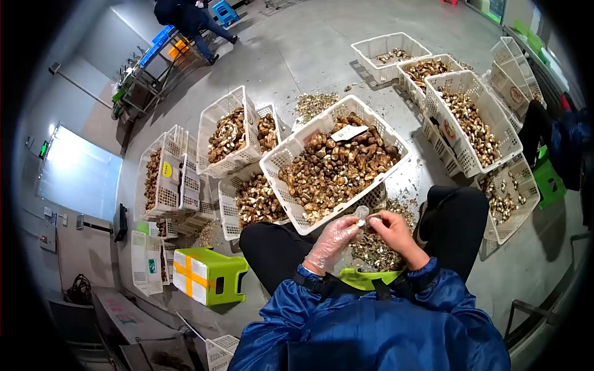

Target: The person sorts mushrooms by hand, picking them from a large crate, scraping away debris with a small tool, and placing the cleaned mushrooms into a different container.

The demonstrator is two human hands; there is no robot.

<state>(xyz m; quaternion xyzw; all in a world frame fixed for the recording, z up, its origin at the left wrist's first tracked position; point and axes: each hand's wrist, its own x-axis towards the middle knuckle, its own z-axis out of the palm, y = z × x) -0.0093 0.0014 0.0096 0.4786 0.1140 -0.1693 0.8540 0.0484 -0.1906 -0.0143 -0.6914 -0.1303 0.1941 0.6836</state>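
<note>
My left hand [335, 242], in a clear plastic glove, pinches a small pale piece that looks like a mushroom [361, 222]. Close beside it my bare right hand [394, 231] is closed, its thumb and fingers at the mushroom; whatever lies inside its grip is too small to make out. In front of both hands a white plastic crate [289, 209] stands tilted, heaped with brown and white mushrooms [339, 166]. A white flat piece [349, 133] rests on the heap. Below my hands, trimmings [375, 252] are piled on the floor between my legs.
More mushroom crates stand left [230, 162] and right [468, 162]. At the left is a green stool [229, 276] with orange tape; another green stool [548, 179] is by a person [570, 139] at the right edge. A person [197, 25] stands near a far table. Scraps [315, 106] litter the floor.
</note>
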